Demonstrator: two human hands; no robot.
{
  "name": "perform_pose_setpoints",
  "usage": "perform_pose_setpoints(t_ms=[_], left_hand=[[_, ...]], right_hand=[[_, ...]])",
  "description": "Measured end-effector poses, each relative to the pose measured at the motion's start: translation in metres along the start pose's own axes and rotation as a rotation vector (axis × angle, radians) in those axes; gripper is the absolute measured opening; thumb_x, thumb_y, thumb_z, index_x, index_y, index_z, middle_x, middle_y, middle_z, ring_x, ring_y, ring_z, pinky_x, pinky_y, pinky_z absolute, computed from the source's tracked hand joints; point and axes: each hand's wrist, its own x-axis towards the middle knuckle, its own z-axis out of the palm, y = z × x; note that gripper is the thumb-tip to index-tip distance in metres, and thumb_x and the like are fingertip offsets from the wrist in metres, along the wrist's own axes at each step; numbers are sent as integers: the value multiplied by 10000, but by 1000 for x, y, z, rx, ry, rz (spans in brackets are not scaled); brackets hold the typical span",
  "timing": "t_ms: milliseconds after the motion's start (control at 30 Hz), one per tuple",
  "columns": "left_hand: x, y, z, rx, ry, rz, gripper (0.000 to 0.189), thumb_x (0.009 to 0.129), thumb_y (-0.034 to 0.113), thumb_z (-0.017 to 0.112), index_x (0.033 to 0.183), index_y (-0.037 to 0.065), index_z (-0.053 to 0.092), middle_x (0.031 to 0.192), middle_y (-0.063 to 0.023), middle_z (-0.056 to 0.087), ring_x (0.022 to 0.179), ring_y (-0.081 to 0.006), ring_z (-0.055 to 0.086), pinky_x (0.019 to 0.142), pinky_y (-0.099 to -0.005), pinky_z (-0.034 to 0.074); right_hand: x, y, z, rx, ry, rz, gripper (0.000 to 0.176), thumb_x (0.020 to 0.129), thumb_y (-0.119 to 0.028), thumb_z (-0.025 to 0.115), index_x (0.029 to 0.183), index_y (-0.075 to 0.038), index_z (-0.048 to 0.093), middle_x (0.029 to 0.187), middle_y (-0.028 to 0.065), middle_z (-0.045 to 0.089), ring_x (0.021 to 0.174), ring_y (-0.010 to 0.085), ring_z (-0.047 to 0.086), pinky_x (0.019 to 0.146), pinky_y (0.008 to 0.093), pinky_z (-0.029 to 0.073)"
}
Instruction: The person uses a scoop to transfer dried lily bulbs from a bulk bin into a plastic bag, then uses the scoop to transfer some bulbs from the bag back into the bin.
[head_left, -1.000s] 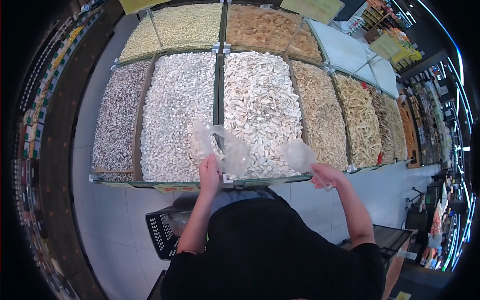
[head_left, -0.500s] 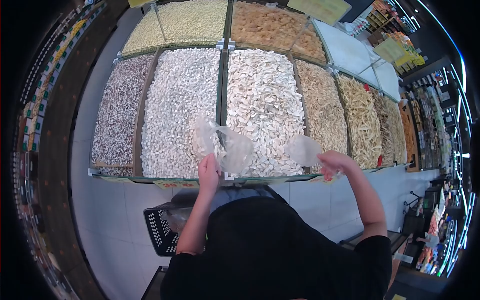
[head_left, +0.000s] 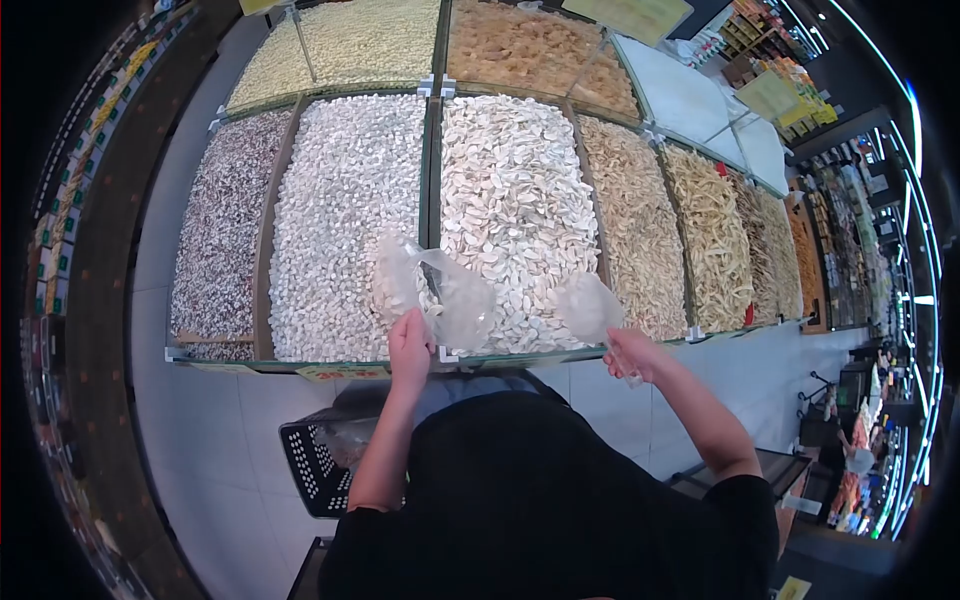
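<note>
My left hand (head_left: 410,350) is closed on the gathered edge of a clear plastic bag (head_left: 468,305), whose mouth gapes above the fist. The bag overlaps the front of the bin of small white cubes (head_left: 345,220) and the neighbouring bin of flat white slices (head_left: 515,190). To the right, my right hand (head_left: 635,355) grips the handle of a translucent scoop (head_left: 588,305). The scoop's bowl is over the front right corner of the slices, a short way from the bag. How much lies in the scoop is hard to make out.
Glass-edged bins surround the hands: speckled grains (head_left: 230,230) at left, tan flakes (head_left: 635,230) and yellowish strips (head_left: 715,230) at right. A glass front rail (head_left: 500,362) runs before my body. Below left stands a black perforated basket (head_left: 310,470) with a plastic bag inside.
My right hand has come left and closer to my body, bringing the scoop slightly nearer the bag. My left hand keeps its hold on the bag. The whole view has shifted a little.
</note>
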Motion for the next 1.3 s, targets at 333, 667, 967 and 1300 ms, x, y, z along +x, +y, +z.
perform_pose_setpoints(t_ms=[333,667,967,1300], left_hand=[[6,-1,6,-3,10,-19,347,1071,239,448,757,92,446,627,42,367,529,-66,344,495,-252,321],[6,-6,8,32,10,-31,363,1069,250,447,733,115,416,621,46,351,521,-71,328,484,-257,303],[1,-2,11,67,29,-30,370,1068,255,455,726,123,408,614,51,339,517,-69,328,481,-257,307],[3,-3,8,85,11,-13,359,1081,227,431,752,85,463,615,33,400,524,-63,381,494,-244,339]], right_hand=[[13,29,49,201,4,-123,379,1062,-430,397,1011,-63,482,716,71,574,556,216,588,494,357,483],[50,40,80,569,-52,-176,367,1073,-419,383,1057,-64,475,769,79,586,568,210,577,492,347,479],[92,40,84,623,-165,-272,352,1066,-450,367,988,-130,492,779,34,551,604,170,508,546,322,427],[51,35,104,444,11,-411,333,1069,-386,370,957,-83,451,717,83,547,501,188,516,454,327,414]])
